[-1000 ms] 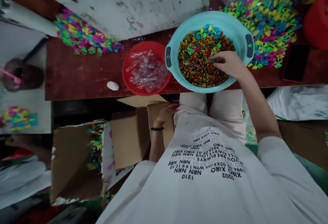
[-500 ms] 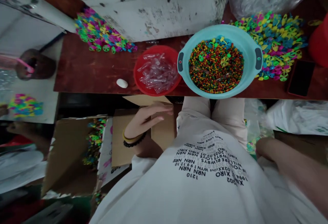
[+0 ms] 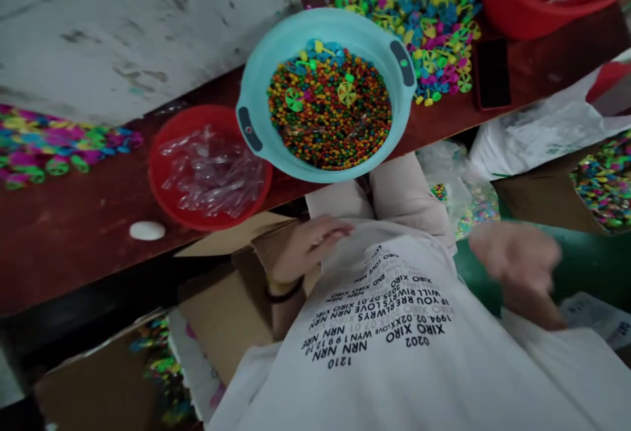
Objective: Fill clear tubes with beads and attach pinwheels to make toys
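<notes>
Since the left hand (image 3: 310, 245) lies curled on the T-shirt (image 3: 384, 326) and I can't read the blurred right hand (image 3: 517, 267), a bump could tip the teal basin (image 3: 261, 43) of beads (image 3: 330, 109) at the table's edge (image 3: 98, 278).

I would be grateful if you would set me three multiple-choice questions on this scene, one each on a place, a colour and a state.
1. Where does the phone lie?
A. On a cardboard box
B. On the table beside the teal basin
C. On the person's lap

2. What colour is the bowl of clear plastic tubes?
A. Teal
B. White
C. Red

3. What state is the right hand in?
A. Holding the basin's handle
B. Digging in the beads
C. Away from the basin, blurred, holding nothing visible

Answers:
1. B, it lies on the dark red table, right of the basin.
2. C, its rim and inside are red.
3. C, it shows beyond the shirt, clear of the basin.
</notes>
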